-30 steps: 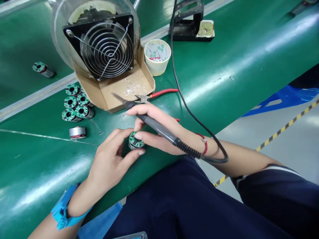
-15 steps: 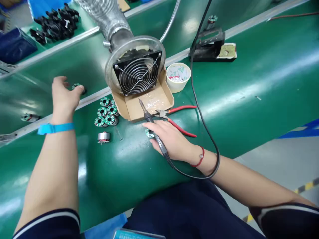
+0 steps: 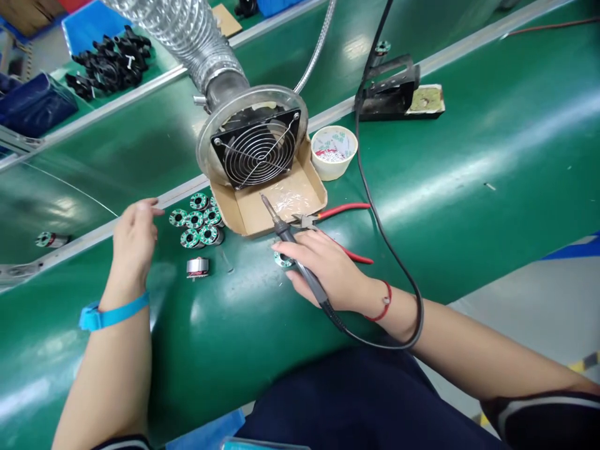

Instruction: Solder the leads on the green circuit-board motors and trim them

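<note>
At left, the left hand, its grip released, is beside a cluster of metal cylinders topped with green rings, which a careless sweep could topple. Rightward, a tapered metal tip points over the cardboard tray and, if hot, could scorch it should the wrist dip; the right hand grasps this soldering iron's smooth dark handle beside another green ring.

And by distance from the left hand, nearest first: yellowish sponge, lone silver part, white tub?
1. Lone silver part, just right of the left hand.
2. White tub, right of the fan.
3. Yellowish sponge, far right, in the black stand.
</note>
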### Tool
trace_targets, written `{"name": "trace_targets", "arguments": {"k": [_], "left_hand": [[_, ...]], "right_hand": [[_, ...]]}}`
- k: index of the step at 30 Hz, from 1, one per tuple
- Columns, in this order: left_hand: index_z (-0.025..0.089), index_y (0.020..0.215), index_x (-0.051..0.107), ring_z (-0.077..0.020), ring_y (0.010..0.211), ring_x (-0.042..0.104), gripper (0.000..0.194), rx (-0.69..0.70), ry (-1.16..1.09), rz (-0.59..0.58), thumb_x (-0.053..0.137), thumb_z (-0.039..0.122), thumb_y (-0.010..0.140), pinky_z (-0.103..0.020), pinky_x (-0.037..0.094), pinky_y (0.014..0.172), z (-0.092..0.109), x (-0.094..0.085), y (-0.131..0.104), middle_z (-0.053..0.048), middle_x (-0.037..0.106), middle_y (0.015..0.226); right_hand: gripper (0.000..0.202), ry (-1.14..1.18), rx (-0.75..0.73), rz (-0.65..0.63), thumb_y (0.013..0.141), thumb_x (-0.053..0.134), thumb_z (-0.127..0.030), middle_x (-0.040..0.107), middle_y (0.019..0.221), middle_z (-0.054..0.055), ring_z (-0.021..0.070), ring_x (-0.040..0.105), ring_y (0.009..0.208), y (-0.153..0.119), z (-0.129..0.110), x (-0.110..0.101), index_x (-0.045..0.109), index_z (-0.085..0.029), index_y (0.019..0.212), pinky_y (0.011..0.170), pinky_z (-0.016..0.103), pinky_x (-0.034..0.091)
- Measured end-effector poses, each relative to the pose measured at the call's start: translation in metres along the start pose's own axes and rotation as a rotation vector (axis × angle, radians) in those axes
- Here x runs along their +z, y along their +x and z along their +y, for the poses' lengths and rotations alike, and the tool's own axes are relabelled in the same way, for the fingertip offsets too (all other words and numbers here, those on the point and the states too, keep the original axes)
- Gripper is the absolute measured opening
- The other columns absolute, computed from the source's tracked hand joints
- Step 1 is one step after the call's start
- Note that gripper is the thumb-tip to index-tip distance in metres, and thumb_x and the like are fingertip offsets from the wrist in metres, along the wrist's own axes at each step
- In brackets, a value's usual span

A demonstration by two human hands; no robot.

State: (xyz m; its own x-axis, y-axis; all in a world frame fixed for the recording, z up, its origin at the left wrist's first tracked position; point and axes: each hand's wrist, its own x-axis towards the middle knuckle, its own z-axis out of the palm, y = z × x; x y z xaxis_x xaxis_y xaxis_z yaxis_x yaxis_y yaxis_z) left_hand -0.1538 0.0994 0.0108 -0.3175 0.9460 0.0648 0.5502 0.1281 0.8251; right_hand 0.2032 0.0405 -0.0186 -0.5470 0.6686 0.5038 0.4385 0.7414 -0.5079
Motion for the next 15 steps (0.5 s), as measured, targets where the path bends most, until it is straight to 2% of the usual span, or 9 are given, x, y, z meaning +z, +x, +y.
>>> {"name": "trace_targets", "arguments": {"k": [1, 3, 5, 7, 11, 15], "left_hand": [[0.015, 0.100, 0.055, -0.0011, 0.056, 0.040, 0.030, -0.027, -0.093, 0.044, 0.052, 0.044, 0.096, -0.022, 0.028, 0.050, 0.005, 0.000, -0.010, 0.003, 0.055, 0.085], [0.017, 0.093, 0.047, -0.0026, 0.056, 0.043, 0.020, -0.098, -0.284, 0.064, 0.056, 0.032, 0.083, -0.023, 0.031, 0.051, 0.019, 0.003, -0.033, 0.003, 0.048, 0.081], [0.018, 0.088, 0.045, -0.0048, 0.059, 0.047, 0.026, -0.122, -0.422, 0.012, 0.061, 0.022, 0.068, -0.024, 0.034, 0.052, 0.037, 0.011, -0.060, 0.002, 0.046, 0.077], [0.018, 0.091, 0.049, -0.0062, 0.059, 0.049, 0.032, -0.132, -0.517, -0.064, 0.065, 0.016, 0.064, -0.025, 0.037, 0.051, 0.055, 0.024, -0.088, 0.002, 0.050, 0.077], [0.019, 0.101, 0.053, -0.0060, 0.063, 0.056, 0.039, -0.101, -0.592, -0.279, 0.071, 0.012, 0.067, -0.021, 0.046, 0.052, 0.080, 0.057, -0.131, 0.002, 0.056, 0.084], [0.021, 0.102, 0.046, -0.0059, 0.061, 0.056, 0.030, 0.038, -0.534, -0.430, 0.061, 0.010, 0.079, -0.019, 0.050, 0.054, 0.094, 0.072, -0.145, 0.003, 0.053, 0.082]], "right_hand": [[0.039, 0.000, -0.007, 0.022, 0.093, 0.054, -0.019, 0.067, 0.101, 0.010, 0.0239, 0.060, 0.094, 0.000, -0.001, 0.000, 0.057, -0.015, 0.132, 0.084, 0.041, 0.054], [0.038, 0.012, -0.021, 0.075, 0.093, 0.054, -0.017, 0.067, 0.100, 0.010, 0.0234, 0.061, 0.093, -0.001, -0.003, -0.002, 0.057, -0.015, 0.131, 0.085, 0.041, 0.055], [0.036, 0.032, -0.024, 0.117, 0.094, 0.054, -0.015, 0.068, 0.098, 0.008, 0.0223, 0.062, 0.091, 0.000, -0.009, -0.006, 0.056, -0.016, 0.130, 0.084, 0.040, 0.055], [0.034, 0.053, -0.019, 0.127, 0.096, 0.054, -0.016, 0.069, 0.098, 0.007, 0.0208, 0.063, 0.088, 0.003, -0.018, -0.010, 0.056, -0.017, 0.129, 0.082, 0.037, 0.055], [0.032, 0.106, -0.018, 0.086, 0.100, 0.057, -0.023, 0.071, 0.103, 0.008, 0.0193, 0.063, 0.089, 0.010, -0.042, -0.010, 0.055, -0.016, 0.131, 0.082, 0.034, 0.054], [0.023, 0.141, 0.044, 0.069, 0.104, 0.051, -0.022, 0.073, 0.099, 0.005, 0.0179, 0.065, 0.087, 0.012, -0.054, -0.001, 0.059, -0.017, 0.125, 0.081, 0.033, 0.053]]}}
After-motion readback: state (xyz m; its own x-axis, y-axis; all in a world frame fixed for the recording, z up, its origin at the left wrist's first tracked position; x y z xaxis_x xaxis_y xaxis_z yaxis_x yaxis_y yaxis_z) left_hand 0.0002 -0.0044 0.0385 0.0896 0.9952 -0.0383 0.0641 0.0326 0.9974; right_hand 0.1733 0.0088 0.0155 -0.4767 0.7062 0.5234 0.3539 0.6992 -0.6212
